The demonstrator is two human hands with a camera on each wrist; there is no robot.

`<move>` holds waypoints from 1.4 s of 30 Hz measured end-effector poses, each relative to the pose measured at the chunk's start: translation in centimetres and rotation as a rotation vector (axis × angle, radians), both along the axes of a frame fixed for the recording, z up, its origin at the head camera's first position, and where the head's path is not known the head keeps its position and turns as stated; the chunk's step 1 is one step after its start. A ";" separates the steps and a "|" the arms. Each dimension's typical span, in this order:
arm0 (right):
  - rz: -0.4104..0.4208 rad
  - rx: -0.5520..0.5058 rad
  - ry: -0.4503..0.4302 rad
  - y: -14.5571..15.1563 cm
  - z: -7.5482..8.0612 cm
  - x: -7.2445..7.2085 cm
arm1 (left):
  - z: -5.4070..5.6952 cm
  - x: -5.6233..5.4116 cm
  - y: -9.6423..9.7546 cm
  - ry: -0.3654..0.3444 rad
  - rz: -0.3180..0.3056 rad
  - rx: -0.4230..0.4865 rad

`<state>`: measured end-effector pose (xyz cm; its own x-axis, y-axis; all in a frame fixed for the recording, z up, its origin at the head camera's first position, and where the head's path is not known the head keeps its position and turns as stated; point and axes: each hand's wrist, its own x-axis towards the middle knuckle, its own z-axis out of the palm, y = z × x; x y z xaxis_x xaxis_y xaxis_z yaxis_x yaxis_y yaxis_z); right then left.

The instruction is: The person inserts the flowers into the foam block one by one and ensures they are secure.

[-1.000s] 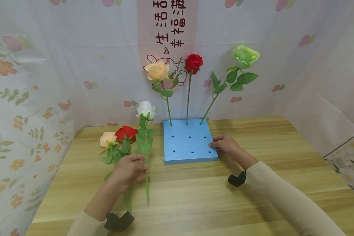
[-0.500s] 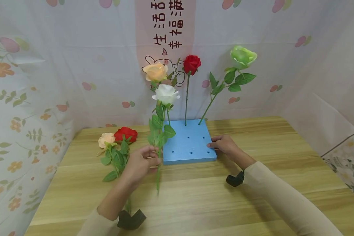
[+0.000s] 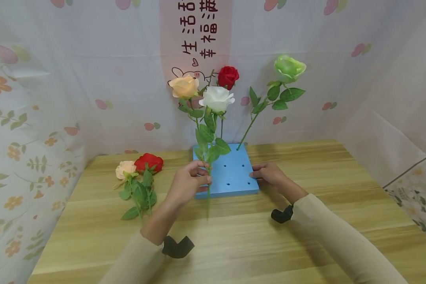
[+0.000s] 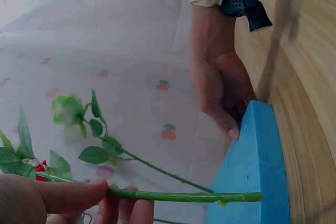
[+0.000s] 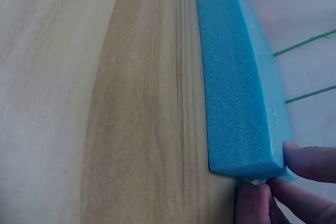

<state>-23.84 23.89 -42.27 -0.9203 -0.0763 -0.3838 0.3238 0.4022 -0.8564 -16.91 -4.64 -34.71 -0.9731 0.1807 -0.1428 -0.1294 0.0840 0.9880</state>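
My left hand (image 3: 186,183) pinches the green stem of a white artificial rose (image 3: 217,99) between thumb and fingers, bloom upward. In the left wrist view, the bare lower end of the stem (image 4: 194,197) sticks out past the fingertips and overlaps the blue foam board (image 4: 247,166). My right hand (image 3: 271,175) grips the right edge of that board. In the right wrist view its thumb (image 5: 310,161) lies on the top face, the fingers at the side. A peach rose (image 3: 184,86), a red rose (image 3: 228,77) and a green rose (image 3: 289,69) stand in the back row of holes.
A loose peach rose (image 3: 125,169) and a loose red rose (image 3: 149,161) lie on the wooden table (image 3: 92,221) at the left. More holes open in the middle and front of the board. A patterned cloth (image 3: 120,79) hangs behind.
My left hand has carried the white rose rightward and up from beside the loose roses to the front left of the board. The right hand keeps its hold on the board.
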 end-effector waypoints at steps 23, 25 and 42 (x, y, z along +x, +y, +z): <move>-0.042 -0.147 -0.030 0.2 -0.4 -0.2 | -0.6 -4.3 7.5 0.258 0.020 0.026; -0.041 -0.151 -0.032 0.2 -0.4 -0.1 | -0.9 -4.7 7.9 0.309 0.038 0.016; -0.045 -0.142 -0.034 0.3 -0.5 0.1 | -2.0 -6.7 10.4 0.410 0.106 0.002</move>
